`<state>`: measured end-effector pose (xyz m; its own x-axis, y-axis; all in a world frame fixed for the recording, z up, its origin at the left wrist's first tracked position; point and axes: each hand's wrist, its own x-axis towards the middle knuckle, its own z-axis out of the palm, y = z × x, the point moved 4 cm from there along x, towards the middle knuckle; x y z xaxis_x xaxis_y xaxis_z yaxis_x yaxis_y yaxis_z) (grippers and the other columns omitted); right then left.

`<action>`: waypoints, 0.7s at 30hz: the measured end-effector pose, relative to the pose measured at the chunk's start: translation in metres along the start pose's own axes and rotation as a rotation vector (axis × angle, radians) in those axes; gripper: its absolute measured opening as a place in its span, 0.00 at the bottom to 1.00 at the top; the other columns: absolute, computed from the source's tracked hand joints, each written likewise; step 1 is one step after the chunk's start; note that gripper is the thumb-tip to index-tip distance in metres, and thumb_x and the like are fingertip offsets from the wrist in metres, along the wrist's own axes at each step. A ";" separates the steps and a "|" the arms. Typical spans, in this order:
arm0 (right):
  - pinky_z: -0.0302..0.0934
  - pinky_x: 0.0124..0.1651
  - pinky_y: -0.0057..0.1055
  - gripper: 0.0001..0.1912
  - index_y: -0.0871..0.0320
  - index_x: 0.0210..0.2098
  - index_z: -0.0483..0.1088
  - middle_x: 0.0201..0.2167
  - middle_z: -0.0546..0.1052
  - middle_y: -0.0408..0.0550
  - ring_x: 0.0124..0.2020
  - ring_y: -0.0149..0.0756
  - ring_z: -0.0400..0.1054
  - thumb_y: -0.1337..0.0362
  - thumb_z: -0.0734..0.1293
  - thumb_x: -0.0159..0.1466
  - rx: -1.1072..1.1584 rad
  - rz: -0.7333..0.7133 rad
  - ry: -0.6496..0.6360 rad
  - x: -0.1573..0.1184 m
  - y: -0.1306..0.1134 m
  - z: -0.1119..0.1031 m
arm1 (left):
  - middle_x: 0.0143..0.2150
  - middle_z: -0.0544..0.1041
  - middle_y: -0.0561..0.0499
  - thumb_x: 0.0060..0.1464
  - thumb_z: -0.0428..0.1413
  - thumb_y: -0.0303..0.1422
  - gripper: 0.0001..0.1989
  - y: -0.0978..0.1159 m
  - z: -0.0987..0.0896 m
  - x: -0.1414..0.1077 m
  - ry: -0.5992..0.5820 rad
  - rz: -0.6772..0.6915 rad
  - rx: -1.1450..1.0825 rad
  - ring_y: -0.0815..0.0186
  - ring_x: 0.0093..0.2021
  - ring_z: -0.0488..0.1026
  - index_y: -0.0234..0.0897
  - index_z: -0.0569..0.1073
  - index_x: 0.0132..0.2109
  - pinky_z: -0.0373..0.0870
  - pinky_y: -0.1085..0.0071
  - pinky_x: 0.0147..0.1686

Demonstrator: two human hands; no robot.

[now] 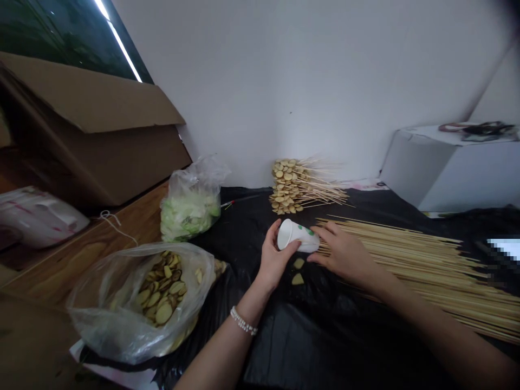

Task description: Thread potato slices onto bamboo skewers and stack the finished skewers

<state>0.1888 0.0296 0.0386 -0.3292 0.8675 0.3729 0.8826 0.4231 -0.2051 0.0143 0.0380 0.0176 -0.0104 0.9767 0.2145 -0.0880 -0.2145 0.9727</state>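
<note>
While left hand (276,259) and right hand (345,254) clamp tilted paper cup (294,235), plastic bag (95,311) holds potato slices (160,290).

Long white strip-light glare (120,42) on dark glass pane (60,32) at 11 o'clock; matte white wall (309,86) evenly lit, shadows soft; wide-angle bowing toward edges; pixelated blur patch (501,254) at 3 o'clock.

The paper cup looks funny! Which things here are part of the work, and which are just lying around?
Part of the work: left hand and right hand on the white paper cup; two yellow slices; plastic bag of slices; skewered slices; loose wooden skewers.

Just lying around: cardboard box; bag of green leaves; white box.
</note>
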 end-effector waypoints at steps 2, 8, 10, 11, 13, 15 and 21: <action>0.60 0.35 0.33 0.35 0.57 0.57 0.61 0.49 0.68 0.55 0.42 0.45 0.68 0.47 0.69 0.55 -0.052 0.005 -0.012 -0.002 -0.005 0.003 | 0.56 0.70 0.41 0.45 0.63 0.35 0.34 -0.003 0.002 -0.003 -0.027 -0.113 -0.150 0.57 0.52 0.71 0.38 0.62 0.59 0.70 0.64 0.47; 0.53 0.27 0.28 0.25 0.57 0.49 0.64 0.45 0.67 0.52 0.35 0.39 0.67 0.49 0.67 0.58 -0.113 0.017 -0.016 -0.003 -0.010 0.005 | 0.55 0.71 0.43 0.46 0.63 0.43 0.30 -0.003 0.010 -0.009 -0.092 -0.263 -0.485 0.55 0.53 0.69 0.40 0.69 0.55 0.69 0.65 0.45; 0.50 0.26 0.27 0.23 0.56 0.50 0.64 0.44 0.67 0.51 0.34 0.38 0.66 0.53 0.66 0.58 -0.148 0.004 0.000 -0.004 -0.010 0.004 | 0.53 0.73 0.42 0.53 0.54 0.50 0.27 -0.006 0.011 -0.009 -0.099 -0.386 -0.642 0.55 0.51 0.70 0.38 0.70 0.53 0.70 0.64 0.43; 0.49 0.25 0.27 0.23 0.56 0.51 0.64 0.44 0.67 0.51 0.33 0.37 0.66 0.55 0.66 0.58 -0.169 -0.012 0.012 -0.004 -0.011 0.004 | 0.51 0.73 0.40 0.56 0.49 0.52 0.27 -0.008 0.011 -0.008 -0.103 -0.463 -0.708 0.54 0.50 0.71 0.36 0.71 0.52 0.70 0.63 0.42; 0.48 0.24 0.26 0.25 0.55 0.55 0.61 0.45 0.67 0.51 0.31 0.35 0.66 0.59 0.65 0.59 -0.220 -0.054 0.035 -0.006 -0.015 0.002 | 0.48 0.74 0.38 0.60 0.42 0.51 0.28 -0.014 0.010 -0.008 -0.116 -0.608 -0.799 0.53 0.47 0.72 0.32 0.70 0.51 0.69 0.62 0.40; 0.47 0.24 0.26 0.26 0.55 0.58 0.59 0.46 0.67 0.52 0.30 0.33 0.66 0.63 0.64 0.60 -0.275 -0.096 0.052 -0.008 -0.019 0.000 | 0.47 0.75 0.37 0.62 0.39 0.48 0.28 -0.020 0.009 -0.008 -0.114 -0.704 -0.853 0.53 0.45 0.73 0.30 0.69 0.52 0.69 0.62 0.40; 0.45 0.21 0.27 0.26 0.51 0.61 0.59 0.42 0.70 0.51 0.24 0.30 0.64 0.66 0.61 0.63 -0.404 -0.166 0.099 -0.011 -0.025 -0.001 | 0.43 0.77 0.39 0.63 0.40 0.40 0.24 -0.033 0.007 -0.010 -0.116 -0.849 -0.939 0.55 0.41 0.74 0.28 0.65 0.57 0.68 0.61 0.39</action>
<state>0.1707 0.0095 0.0402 -0.4614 0.7590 0.4594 0.8871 0.4017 0.2274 0.0245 0.0356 -0.0161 0.4777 0.7868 -0.3909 -0.6938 0.6108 0.3815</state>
